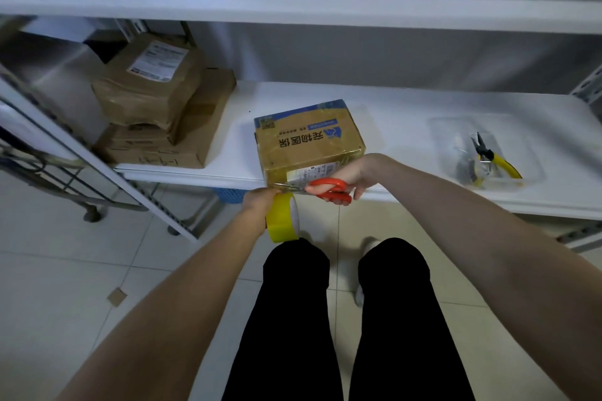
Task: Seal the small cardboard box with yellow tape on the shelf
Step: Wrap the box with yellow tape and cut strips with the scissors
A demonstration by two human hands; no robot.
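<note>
legs (pixel 293 319) in black are standing nearest | left hand (pixel 259 200) is gripping one yellow tape roll (pixel 282 218), fingers curled | right hand (pixel 353 174) is holding one pair of red scissors (pixel 329 189), fingers through its loops | one small cardboard box (pixel 309 140) is sitting at near edge of shelf (pixel 407 107), probably light, stiff, slick; sides are offering hold
</note>
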